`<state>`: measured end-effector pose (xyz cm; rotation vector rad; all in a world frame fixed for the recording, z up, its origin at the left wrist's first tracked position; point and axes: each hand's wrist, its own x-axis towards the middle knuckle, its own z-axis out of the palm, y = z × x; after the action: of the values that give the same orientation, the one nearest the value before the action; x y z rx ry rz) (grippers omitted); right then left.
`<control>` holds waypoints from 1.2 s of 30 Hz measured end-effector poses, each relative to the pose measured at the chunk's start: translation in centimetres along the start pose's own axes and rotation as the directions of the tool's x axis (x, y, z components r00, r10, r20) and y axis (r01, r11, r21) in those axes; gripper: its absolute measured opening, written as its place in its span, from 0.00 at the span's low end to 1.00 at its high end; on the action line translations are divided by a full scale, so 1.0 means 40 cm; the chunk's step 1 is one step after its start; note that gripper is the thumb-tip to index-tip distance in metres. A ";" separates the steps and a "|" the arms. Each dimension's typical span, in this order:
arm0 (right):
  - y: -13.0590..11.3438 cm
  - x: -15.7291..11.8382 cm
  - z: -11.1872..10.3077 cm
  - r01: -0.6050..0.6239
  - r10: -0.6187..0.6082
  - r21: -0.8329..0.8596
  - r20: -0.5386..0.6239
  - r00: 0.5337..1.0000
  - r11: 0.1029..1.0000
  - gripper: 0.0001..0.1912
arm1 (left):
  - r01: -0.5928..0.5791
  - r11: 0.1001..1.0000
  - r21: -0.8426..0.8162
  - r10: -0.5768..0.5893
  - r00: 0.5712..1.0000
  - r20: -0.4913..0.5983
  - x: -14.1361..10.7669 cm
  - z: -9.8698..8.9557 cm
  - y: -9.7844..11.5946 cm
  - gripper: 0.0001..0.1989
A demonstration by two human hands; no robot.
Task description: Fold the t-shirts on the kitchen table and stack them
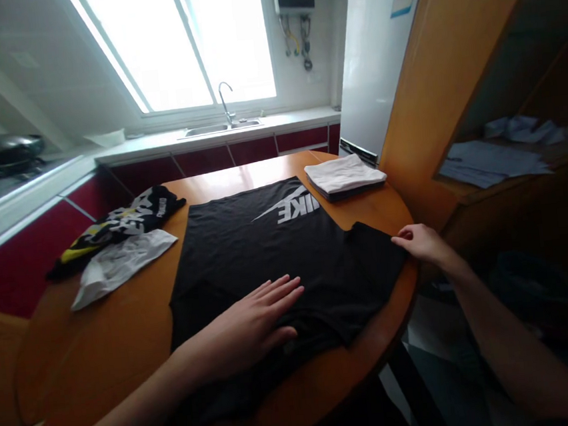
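Observation:
A black T-shirt (pixel 248 256) with a white printed logo lies spread on the round wooden table (pixel 138 314), its print upside down to me. My left hand (pixel 254 323) rests flat on the shirt near its neckline, fingers stretched out and holding nothing. At the table's right edge, my right hand (pixel 420 241) pinches the end of the shirt's right-hand sleeve between thumb and fingers. The sleeve is drawn out to the side. Part of the shirt nearest me is hidden under my left forearm.
Folded clothes (pixel 345 175), white on top, are stacked at the table's far right. A crumpled black and yellow garment (pixel 119 225) and a white cloth (pixel 122 262) lie at the left. Beyond stand a counter with a sink (pixel 208 130), a fridge (pixel 374 57) and a wooden cabinet (pixel 452 76).

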<state>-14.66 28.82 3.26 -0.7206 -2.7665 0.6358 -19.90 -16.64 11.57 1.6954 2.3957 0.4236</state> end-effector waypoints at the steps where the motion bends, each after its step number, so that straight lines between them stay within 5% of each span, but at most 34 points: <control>1: -0.008 -0.003 0.000 -0.016 0.017 -0.034 0.001 1.000 0.999 0.12 | -0.013 1.000 0.005 0.013 1.000 0.004 0.037 0.006 0.000 0.30; 6: -0.029 -0.008 0.010 -0.052 0.050 -0.103 -0.021 0.999 0.993 0.12 | -0.115 0.993 -0.011 0.116 0.993 0.016 0.207 0.075 0.016 0.24; 10: -0.019 -0.006 0.030 -0.017 0.014 -0.097 -0.029 0.999 0.995 0.10 | -0.222 0.973 -0.065 0.222 0.975 0.000 0.277 0.122 0.038 0.26; 18: -0.016 0.008 0.026 -0.022 0.040 0.152 -0.116 0.993 0.988 0.02 | -0.345 0.933 -0.102 0.352 0.935 0.051 0.279 0.188 0.052 0.33; 26: -0.051 0.012 -0.026 0.031 0.042 0.574 -0.114 0.993 0.818 0.10 | -0.355 0.929 -0.102 0.360 0.932 0.040 0.281 0.194 0.050 0.32; 31: -0.085 -0.012 -0.053 0.057 0.016 0.644 -0.107 0.994 0.763 0.15 | -0.360 0.922 -0.142 0.369 0.929 0.037 0.278 0.190 0.052 0.33; 34: -0.130 -0.031 -0.069 0.169 -0.043 0.595 -0.220 0.974 0.786 0.15 | -0.350 0.912 -0.212 0.355 0.935 -0.016 0.281 0.183 0.053 0.31; 36: -0.175 -0.052 -0.078 0.266 -0.110 0.515 -0.314 0.943 0.815 0.14 | -0.274 0.894 -0.353 0.247 0.961 -0.122 0.289 0.176 0.050 0.28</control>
<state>-14.82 23.36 9.04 -0.3566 -2.1910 1.1297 -19.87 -4.22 5.80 1.8458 1.9699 0.9275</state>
